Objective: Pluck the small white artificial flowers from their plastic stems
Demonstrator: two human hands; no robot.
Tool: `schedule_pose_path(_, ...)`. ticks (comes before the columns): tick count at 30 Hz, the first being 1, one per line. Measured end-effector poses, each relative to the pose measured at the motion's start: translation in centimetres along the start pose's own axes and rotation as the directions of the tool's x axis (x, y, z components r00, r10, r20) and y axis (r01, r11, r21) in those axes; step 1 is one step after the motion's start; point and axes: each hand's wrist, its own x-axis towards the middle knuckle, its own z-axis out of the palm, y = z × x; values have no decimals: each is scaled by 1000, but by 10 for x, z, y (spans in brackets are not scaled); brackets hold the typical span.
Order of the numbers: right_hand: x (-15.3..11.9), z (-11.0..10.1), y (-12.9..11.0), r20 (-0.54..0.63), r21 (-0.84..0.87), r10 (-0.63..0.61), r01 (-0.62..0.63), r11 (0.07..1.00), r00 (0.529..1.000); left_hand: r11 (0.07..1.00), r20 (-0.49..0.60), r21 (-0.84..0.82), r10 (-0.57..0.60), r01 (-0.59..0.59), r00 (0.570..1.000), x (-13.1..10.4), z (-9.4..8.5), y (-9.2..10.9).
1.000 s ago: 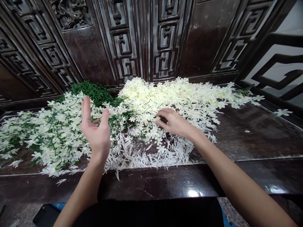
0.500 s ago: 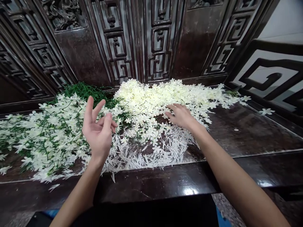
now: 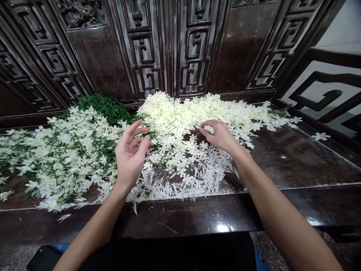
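My left hand (image 3: 131, 156) hovers palm inward over the front of the flowers, its fingers loosely curved and apart with nothing seen in them. Below and left of it spreads a heap of white artificial flowers with green stems (image 3: 70, 150). My right hand (image 3: 221, 136) reaches into a pile of creamy white flower heads (image 3: 175, 109). Its thumb and forefinger come together at the near side of that pile, on what looks like one white flower; the other fingers are hidden behind. Between the hands and the bench edge lie many thin white sticks (image 3: 208, 171).
A bundle of loose green stems (image 3: 104, 107) lies at the back left. The dark wooden bench (image 3: 276, 162) has a carved backrest (image 3: 113, 67) and a fretwork armrest (image 3: 324, 82). One single flower (image 3: 320, 136) lies by the armrest. A dark phone-like object (image 3: 43, 258) shows at the bottom left.
My left hand has moved right, toward the middle, and its fingers have curled a little more. At the flower pile, my right thumb and forefinger have drawn together.
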Motion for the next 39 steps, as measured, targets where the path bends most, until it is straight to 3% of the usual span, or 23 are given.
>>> schedule_pose_path(3,-3,3,-4,158,75,-20,8,997,987,996,126,63,-73,65,989,0,4,-7)
schedule_pose_path(7,-12,18,-24,397,248,-217,124,961,892,960,278,279,-105,24,955,-5,12,-28)
schedule_pose_path(13,-19,25,-40,516,401,-382,179,899,767,914,502,396,-132,-92,855,-13,17,-51)
schedule_pose_path(15,-17,21,-39,494,411,-353,145,900,795,912,508,398,-130,-97,852,-12,16,-50)
schedule_pose_path(17,-16,16,-36,416,352,-276,127,928,867,911,479,404,-139,-77,867,-9,14,-45)
schedule_pose_path(19,-14,14,-30,357,256,-226,137,957,907,914,453,402,-157,-44,878,-5,12,-37)
schedule_pose_path(21,-13,16,-25,381,202,-223,155,967,897,917,423,399,-172,-12,890,-2,10,-30)
schedule_pose_path(25,-14,26,-23,457,274,-247,129,953,854,929,344,369,-156,20,926,2,7,-20)
schedule_pose_path(29,-16,27,-32,434,358,-235,73,931,870,914,264,402,-168,49,950,3,4,-16)
schedule_pose_path(32,-15,22,-35,430,406,-204,13,914,879,898,283,435,-201,61,938,4,2,-14)
schedule_pose_path(35,-15,20,-35,436,462,-193,-35,886,879,883,309,469,-175,10,935,3,2,-15)
schedule_pose_path(39,-18,20,-41,421,515,-196,-55,855,885,891,336,440,-43,-116,941,-3,7,-18)
